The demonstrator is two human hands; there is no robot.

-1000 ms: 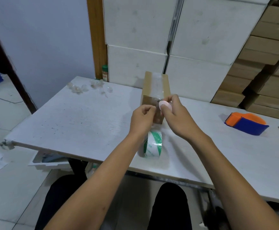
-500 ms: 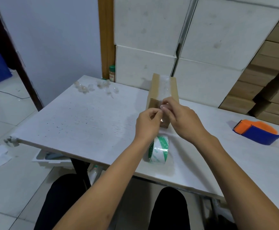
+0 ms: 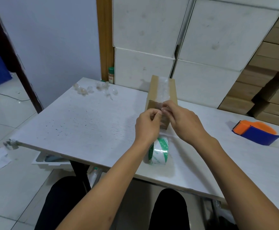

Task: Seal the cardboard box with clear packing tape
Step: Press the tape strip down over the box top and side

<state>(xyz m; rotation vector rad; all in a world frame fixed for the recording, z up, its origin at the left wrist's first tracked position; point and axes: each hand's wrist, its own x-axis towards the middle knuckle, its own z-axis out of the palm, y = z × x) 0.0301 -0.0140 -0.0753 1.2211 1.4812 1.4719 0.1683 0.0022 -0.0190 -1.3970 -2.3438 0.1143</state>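
A narrow brown cardboard box (image 3: 153, 90) stands on the white table (image 3: 85, 123) with its short end toward me. A strip of clear tape (image 3: 164, 87) runs along its top and over the near edge. My left hand (image 3: 148, 126) and my right hand (image 3: 183, 122) meet at the box's near end face, fingertips pinched together on the clear tape there. The end face is mostly hidden behind my fingers. A tape roll (image 3: 158, 153) with a green and white label stands on edge just below my hands, near the table's front edge.
An orange and blue tape dispenser (image 3: 255, 134) lies at the right of the table. Crumpled bits of clear tape (image 3: 85, 90) lie at the far left. White boxes (image 3: 143, 30) and brown cartons (image 3: 268, 90) are stacked behind. A white tray (image 3: 52, 161) sits under the table's front edge.
A pale pink object in my right hand a second ago no longer shows. Both hands have stayed at the box's near end, fingertips drawn closer together on the tape.
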